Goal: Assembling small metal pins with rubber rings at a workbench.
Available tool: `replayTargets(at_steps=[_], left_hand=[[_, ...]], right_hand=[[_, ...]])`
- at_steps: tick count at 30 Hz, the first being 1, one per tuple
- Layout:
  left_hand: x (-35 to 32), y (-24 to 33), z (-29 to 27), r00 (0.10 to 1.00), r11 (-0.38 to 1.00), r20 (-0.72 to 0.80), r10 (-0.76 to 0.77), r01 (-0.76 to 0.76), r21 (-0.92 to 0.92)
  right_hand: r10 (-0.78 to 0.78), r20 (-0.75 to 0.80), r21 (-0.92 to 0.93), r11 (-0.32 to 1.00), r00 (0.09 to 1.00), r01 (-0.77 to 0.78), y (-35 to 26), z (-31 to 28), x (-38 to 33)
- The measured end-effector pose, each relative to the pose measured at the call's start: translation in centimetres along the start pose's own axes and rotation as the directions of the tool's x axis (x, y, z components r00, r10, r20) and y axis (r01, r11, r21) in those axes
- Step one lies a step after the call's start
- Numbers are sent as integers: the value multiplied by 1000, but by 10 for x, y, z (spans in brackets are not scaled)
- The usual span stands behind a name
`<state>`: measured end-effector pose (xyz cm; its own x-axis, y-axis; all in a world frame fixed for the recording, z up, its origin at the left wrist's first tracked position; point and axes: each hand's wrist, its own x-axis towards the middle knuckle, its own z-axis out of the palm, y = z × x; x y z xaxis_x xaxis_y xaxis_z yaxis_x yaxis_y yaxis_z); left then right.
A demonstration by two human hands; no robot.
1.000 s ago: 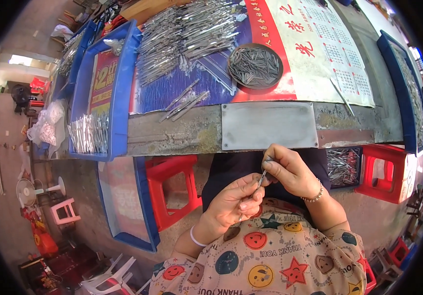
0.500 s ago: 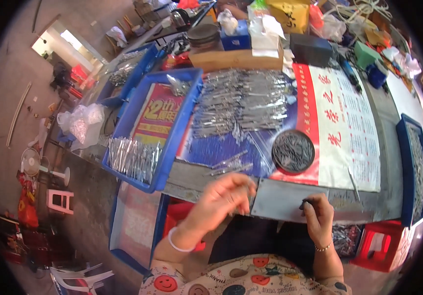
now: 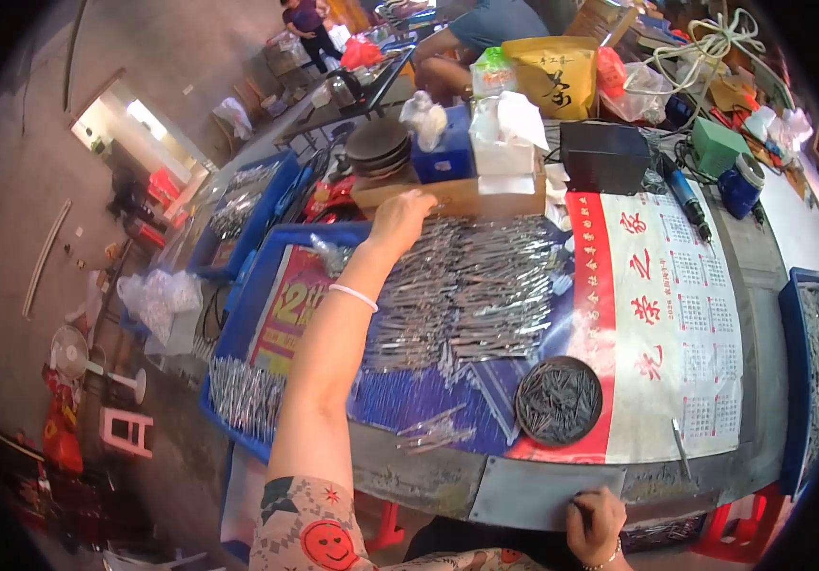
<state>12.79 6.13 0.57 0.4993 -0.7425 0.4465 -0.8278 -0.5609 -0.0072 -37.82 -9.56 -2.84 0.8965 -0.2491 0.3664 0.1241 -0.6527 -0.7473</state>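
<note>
Cluttered workbench (image 3: 771, 314): left hand (image 3: 398, 221) reaches metal rods (image 3: 471, 290), grip unclear; right hand (image 3: 596, 521) closed.

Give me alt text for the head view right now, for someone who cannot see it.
The person's left hand stretches across a cluttered workbench to the far end of a big spread of thin metal pins, while the right hand rests at the near table edge. A round dark dish of pins sits on a red-and-white calendar sheet.

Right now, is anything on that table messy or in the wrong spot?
A few thin metal pins lie loose and crisscrossed near the front edge, apart from the big pile of metal pieces and the round dish of pins. Nothing looks spilled or broken.
</note>
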Motion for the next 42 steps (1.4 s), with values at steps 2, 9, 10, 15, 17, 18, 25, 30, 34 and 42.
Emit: replayTargets(at_steps=[2,9,10,15,17,18,25,30,34,42], left_hand=[[5,-13,20,1000,1000,18,11,-11,11],[9,-6,29,978,997,200,-60,69,-40],[7,-2,25,984,996,166,-60,70,-55],[-8,15,-21,993,981,-59,-100,88,-174],[-13,37,-43,980,967,-172,-100,55,-249],[-16,55,-58,958,946,-268,-104,11,-324],[-126,256,-140,972,483,-77,-222,41,-875],[-228,368,-156,996,224,-1,95,-23,-974],[-274,408,-157,983,80,124,136,114,-990],[-315,424,-157,927,29,340,160,340,-940]], right_hand=[[21,36,9,1000,999,-21,-6,-9,4],[-18,28,49,999,999,17,-5,-9,8],[-19,14,37,999,1000,18,-6,-9,9],[-14,17,37,999,1000,14,-9,-9,7],[-53,-3,21,998,999,53,-7,-4,2],[-31,-53,14,999,998,32,-4,3,-1],[-104,-117,-22,995,988,102,-4,10,-10],[-144,-125,-17,990,982,143,0,13,-18],[-136,-141,-22,991,981,134,-5,10,-20],[-157,-178,-66,987,972,147,-1,13,-25]])
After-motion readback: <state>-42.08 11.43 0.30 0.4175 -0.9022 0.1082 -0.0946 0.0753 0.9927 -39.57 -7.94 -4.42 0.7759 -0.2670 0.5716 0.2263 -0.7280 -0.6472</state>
